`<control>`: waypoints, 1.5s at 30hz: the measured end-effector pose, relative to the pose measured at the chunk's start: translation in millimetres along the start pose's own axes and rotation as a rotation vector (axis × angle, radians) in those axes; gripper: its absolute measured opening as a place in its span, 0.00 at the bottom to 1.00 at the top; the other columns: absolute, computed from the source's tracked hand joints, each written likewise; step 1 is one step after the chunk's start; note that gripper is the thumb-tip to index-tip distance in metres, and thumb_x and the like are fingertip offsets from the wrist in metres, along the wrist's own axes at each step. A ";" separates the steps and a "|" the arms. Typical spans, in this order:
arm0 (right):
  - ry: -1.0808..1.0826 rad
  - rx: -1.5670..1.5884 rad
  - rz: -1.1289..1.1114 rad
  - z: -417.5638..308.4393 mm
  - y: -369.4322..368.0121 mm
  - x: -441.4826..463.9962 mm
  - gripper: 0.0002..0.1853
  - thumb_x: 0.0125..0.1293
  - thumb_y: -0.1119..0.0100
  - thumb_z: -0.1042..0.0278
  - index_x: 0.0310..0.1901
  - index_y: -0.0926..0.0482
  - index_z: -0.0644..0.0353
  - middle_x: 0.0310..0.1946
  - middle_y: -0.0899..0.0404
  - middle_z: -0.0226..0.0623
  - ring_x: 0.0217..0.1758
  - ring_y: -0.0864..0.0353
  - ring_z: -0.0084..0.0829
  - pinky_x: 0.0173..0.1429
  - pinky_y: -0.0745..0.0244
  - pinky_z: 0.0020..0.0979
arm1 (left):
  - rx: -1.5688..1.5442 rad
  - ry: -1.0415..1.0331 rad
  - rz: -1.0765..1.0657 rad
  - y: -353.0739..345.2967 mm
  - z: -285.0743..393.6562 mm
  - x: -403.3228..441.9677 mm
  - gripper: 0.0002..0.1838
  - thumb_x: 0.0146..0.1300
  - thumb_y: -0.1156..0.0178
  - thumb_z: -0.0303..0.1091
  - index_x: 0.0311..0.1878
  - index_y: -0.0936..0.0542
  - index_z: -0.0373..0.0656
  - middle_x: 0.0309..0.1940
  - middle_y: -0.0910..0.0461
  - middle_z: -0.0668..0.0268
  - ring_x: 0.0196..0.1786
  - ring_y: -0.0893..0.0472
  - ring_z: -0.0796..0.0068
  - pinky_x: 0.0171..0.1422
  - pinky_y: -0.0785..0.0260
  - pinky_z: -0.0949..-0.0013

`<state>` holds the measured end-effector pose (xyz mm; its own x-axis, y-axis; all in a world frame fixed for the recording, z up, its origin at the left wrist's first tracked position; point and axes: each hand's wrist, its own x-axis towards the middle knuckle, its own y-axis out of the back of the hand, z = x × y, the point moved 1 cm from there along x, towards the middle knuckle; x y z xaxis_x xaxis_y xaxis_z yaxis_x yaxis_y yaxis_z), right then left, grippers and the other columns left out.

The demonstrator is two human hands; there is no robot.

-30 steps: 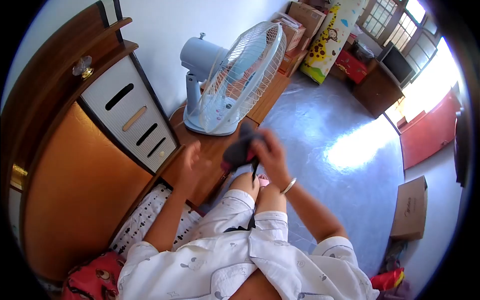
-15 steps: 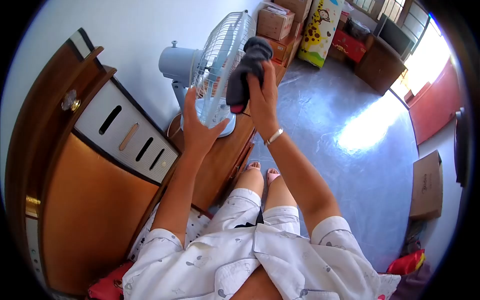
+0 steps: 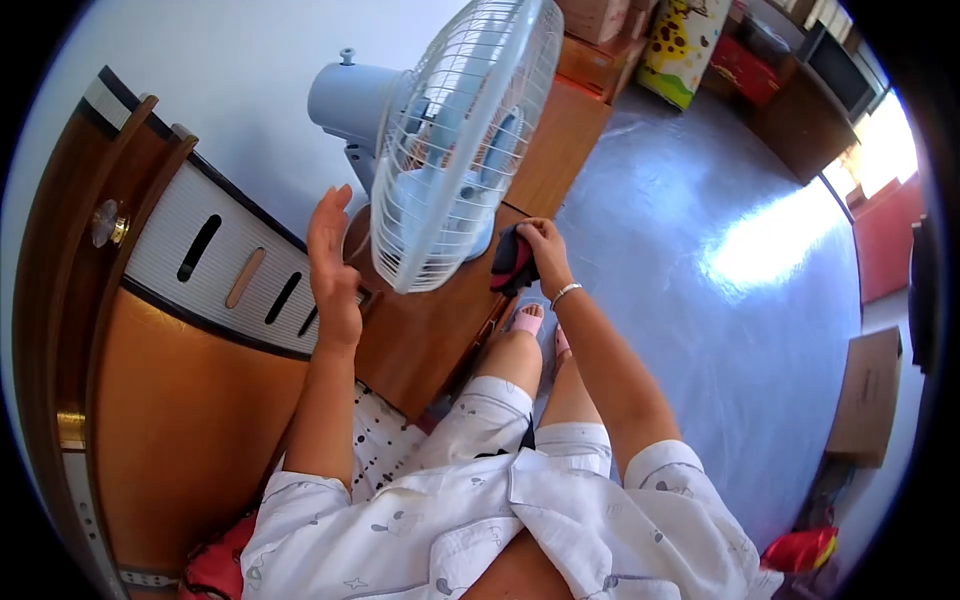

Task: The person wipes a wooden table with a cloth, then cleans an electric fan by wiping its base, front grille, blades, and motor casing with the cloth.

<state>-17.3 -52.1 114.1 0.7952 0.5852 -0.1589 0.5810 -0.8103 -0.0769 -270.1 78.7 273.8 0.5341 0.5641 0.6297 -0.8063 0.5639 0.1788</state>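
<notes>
A pale blue electric fan (image 3: pixel 438 262) with a round wire cage stands on a brown wooden cabinet top (image 3: pixel 400 340). My right hand (image 3: pixel 545 255) grips a dark grey cloth (image 3: pixel 512 262) with a reddish-pink part, bunched beside the fan's base at the cabinet's front edge. To the left of the cage, my left hand (image 3: pixel 333 270) is raised with fingers stretched out and nothing in it. A small gap seems to lie between that hand and the cage.
A wooden headboard (image 3: pixel 200 390) with slotted grey panels rises on the left. Cardboard boxes (image 3: pixel 597 18) are stacked behind the fan. Shiny grey floor (image 3: pixel 660 350) spreads to the right, with a carton (image 3: pixel 865 395) against the far-right wall.
My right hand has lowered with the cloth from the front of the fan cage to beside the base. My left hand has shifted left, away from the cage. The fan appears larger in view.
</notes>
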 end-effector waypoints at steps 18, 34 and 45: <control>-0.439 0.297 -0.292 49.8 -41.1 67.1 0.17 0.62 0.36 0.58 0.41 0.18 0.67 0.36 0.17 0.38 0.36 0.18 0.32 0.43 0.23 0.30 | 0.195 0.477 0.159 -18.0 -204.3 104.3 0.42 0.67 0.40 0.48 0.75 0.46 0.37 0.75 0.47 0.51 0.79 0.48 0.61 0.80 0.56 0.60; -0.344 0.287 -0.152 -4.9 43.4 -38.2 0.22 0.61 0.35 0.58 0.44 0.23 0.73 0.36 0.18 0.43 0.35 0.17 0.29 0.40 0.20 0.29 | 0.097 0.746 0.152 42.4 -141.2 -69.2 0.45 0.63 0.38 0.50 0.75 0.46 0.38 0.75 0.47 0.50 0.78 0.48 0.59 0.80 0.55 0.59; -0.131 -0.504 -0.153 -46.2 80.1 -197.9 0.20 0.60 0.33 0.56 0.37 0.20 0.69 0.33 0.20 0.35 0.36 0.20 0.24 0.41 0.25 0.28 | 0.095 0.764 0.137 33.2 -136.9 -112.9 0.47 0.61 0.37 0.52 0.75 0.46 0.38 0.75 0.47 0.49 0.78 0.47 0.58 0.80 0.55 0.59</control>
<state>-120.1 -231.4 184.8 0.6855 0.6602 -0.3069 0.7253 -0.5821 0.3676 -322.4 116.3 105.2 0.4276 0.9031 -0.0385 -0.8775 0.4249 0.2225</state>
